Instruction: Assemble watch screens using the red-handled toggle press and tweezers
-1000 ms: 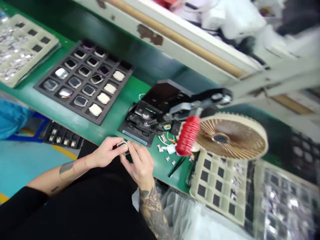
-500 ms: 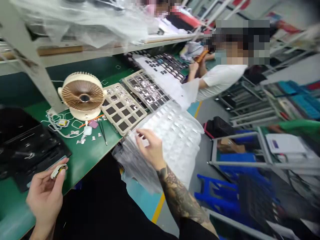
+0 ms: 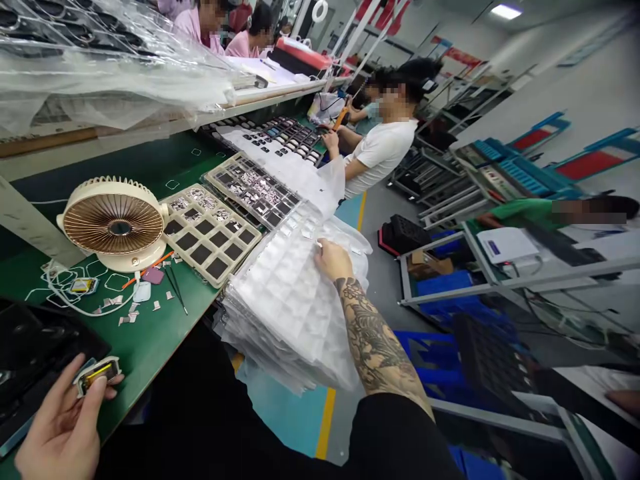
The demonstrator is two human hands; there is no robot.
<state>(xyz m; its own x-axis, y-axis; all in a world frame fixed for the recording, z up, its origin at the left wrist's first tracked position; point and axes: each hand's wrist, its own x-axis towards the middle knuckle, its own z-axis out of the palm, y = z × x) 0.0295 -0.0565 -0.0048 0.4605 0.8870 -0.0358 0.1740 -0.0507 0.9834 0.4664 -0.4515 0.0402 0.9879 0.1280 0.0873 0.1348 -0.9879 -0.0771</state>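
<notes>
- Holding a small framed part with a yellow strip in the left hand, down by the front edge of the green worktop. Thumb and fingers are pinching it by its edges, so it sits right at the fingertips, mostly showing.
- Biggest change: the right hand has left that part and now sits on a floppy stack of clear plastic trays, up near the stack's top corner. Its fingers are curled down on the plastic, but honestly can't tell if they're pinching a sheet or just resting there.
- That stack droops over the worktop's front edge, well apart from the left hand.
- Along the worktop, there's a cream desk fan, a beige tray with shiny bits in its slots, and tweezers lying just beside that tray.
- A black pad sits at the worktop's near corner, just past the left hand.
- Further down the line, a co-worker in a white T-shirt is sitting at the bench.
</notes>
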